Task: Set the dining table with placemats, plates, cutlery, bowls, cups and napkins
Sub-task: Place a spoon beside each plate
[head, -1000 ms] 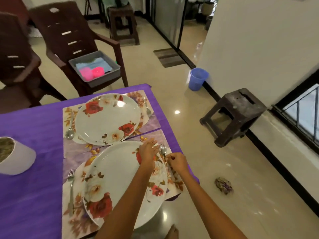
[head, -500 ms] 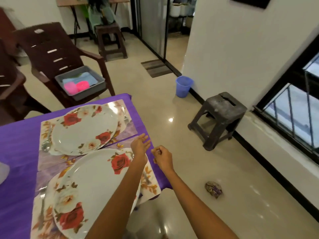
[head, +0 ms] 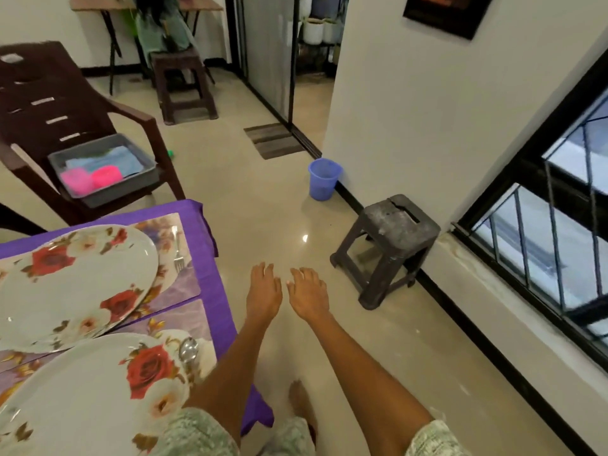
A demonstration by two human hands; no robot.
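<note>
- Left hand hangs over bare floor off the table's right edge, fingers straight and slightly spread, pointing toward 12 o'clock, holding nothing.
- Right hand is just beside it at its 3 o'clock, fingers relaxed and nearly straight, pointing toward 11 o'clock, also empty; the two hands are close but apart.
- Two floral plates are in view: the far plate lies at 9 o'clock from the hands, the near plate at 8 o'clock, both cut by the left edge.
- Two placemats are visible, one under each plate: the far placemat and the near placemat, meeting edge to edge.
- One fork lies on the far placemat just right of the far plate, long axis running 12 to 6, tines toward 6 o'clock.
- One spoon lies on the near placemat right of the near plate, bowl toward 12 o'clock; its handle is hidden by the left forearm.
- The purple tablecloth hangs over the table edge at 9 o'clock from the left hand.
- One grey tray sits on the seat of a brown chair at 10 o'clock, holding two pink cups side by side and a blue cloth.
- One dark stool stands at 2 o'clock from the hands, and one blue bucket at 1 o'clock by the wall.
</note>
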